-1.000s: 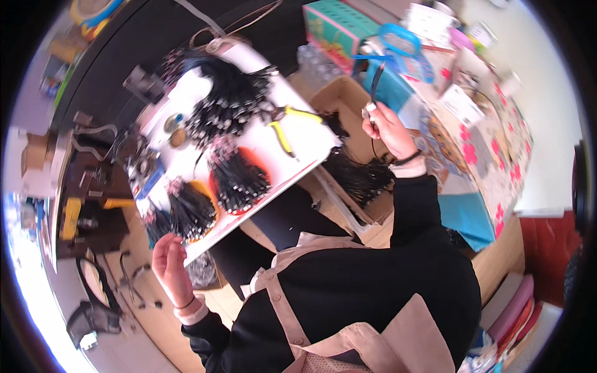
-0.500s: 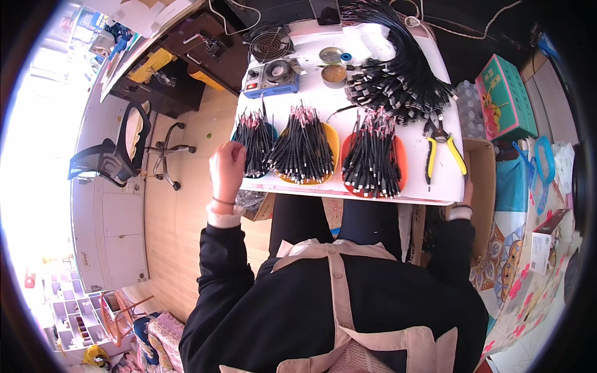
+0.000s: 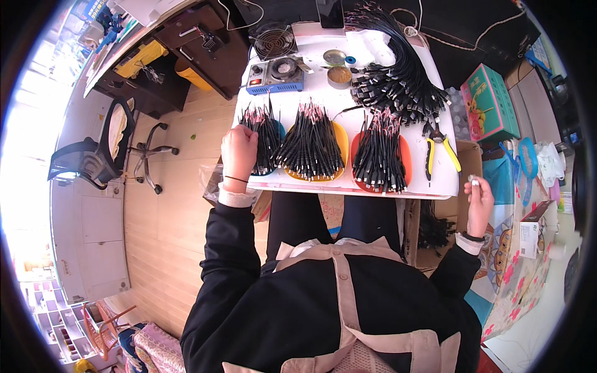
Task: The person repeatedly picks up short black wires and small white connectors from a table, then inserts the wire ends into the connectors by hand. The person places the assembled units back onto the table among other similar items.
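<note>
My left hand is closed at the near left corner of the white table, beside the left bunch of short black cables on a blue plate. Whatever its curled fingers may hold is hidden. Off the table's right side, my right hand is raised with its fingers pinched together. A small whitish bit shows at the fingertips, too small to name. Two more cable bunches with pinkish wire ends lie on a yellow plate and an orange plate. Yellow-handled pliers rest right of them.
A blue soldering station, a round tin and a small fan stand at the back. Long black cables heap at the far right. Below the table's right side, a cardboard box holds dark cables.
My right hand has come up out of the cardboard box, where it was partly hidden. My left hand has shifted slightly right, closer to the left cable bunch. The view has turned a little.
</note>
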Demonstrator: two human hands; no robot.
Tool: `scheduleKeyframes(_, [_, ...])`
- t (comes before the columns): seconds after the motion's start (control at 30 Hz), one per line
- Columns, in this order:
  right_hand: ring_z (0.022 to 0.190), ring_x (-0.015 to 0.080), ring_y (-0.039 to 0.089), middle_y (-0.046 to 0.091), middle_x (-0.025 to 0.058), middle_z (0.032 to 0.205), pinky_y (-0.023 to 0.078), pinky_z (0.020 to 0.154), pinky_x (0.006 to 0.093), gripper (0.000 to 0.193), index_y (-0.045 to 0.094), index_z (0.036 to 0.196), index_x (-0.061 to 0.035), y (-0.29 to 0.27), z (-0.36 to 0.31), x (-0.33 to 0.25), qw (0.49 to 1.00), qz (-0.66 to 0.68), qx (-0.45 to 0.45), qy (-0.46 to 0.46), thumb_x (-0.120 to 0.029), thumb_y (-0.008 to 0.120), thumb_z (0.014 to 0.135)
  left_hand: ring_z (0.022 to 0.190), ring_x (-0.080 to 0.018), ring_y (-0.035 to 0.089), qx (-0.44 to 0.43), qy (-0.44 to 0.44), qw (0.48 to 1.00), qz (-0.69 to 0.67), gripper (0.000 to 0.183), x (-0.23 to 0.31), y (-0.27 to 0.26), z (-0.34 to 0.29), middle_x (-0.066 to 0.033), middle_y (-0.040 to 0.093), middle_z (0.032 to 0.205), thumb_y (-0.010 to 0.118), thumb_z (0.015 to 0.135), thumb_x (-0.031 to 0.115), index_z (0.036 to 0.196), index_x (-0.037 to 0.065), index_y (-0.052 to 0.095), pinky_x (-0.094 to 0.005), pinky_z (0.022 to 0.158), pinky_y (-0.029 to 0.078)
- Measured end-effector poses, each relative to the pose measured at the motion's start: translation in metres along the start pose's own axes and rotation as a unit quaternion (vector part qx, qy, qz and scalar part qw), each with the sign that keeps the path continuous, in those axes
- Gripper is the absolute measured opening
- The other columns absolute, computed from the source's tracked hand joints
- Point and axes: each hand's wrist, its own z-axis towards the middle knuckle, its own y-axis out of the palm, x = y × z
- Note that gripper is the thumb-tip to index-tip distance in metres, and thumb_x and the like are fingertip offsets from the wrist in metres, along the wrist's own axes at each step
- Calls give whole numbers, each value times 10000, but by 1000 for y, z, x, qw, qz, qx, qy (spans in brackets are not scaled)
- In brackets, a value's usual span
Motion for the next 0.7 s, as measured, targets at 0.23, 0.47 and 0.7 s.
scheduleKeyframes(0.23, [825, 91, 593, 637, 55, 918, 476, 736, 234, 159, 599, 1084, 13, 97, -26, -114, 969, 86, -215, -90, -50, 511, 968, 641, -326, 629, -7, 2, 999, -32, 183, -4, -1, 2, -136, 633, 644, 735, 771, 164, 740, 7, 647, -401, 619, 492])
scheduleKeyframes(0.47, [727, 73, 609, 653, 41, 792, 493, 658, 238, 137, 618, 980, 28, 194, -38, -164, 915, 51, -384, -115, -97, 578, 941, 664, -345, 634, -25, -11, 999, -42, 183, -4, 3, 9, -153, 642, 672, 734, 769, 166, 744, 9, 644, -412, 630, 496])
scheduleKeyframes(0.7, [682, 77, 581, 627, 39, 734, 483, 638, 254, 164, 614, 929, 38, 227, -35, -178, 892, 18, -441, -102, -125, 595, 935, 677, -352, 643, 11, 93, 991, -100, 187, 15, 6, 39, -172, 641, 685, 711, 765, 177, 772, -3, 662, -412, 637, 507])
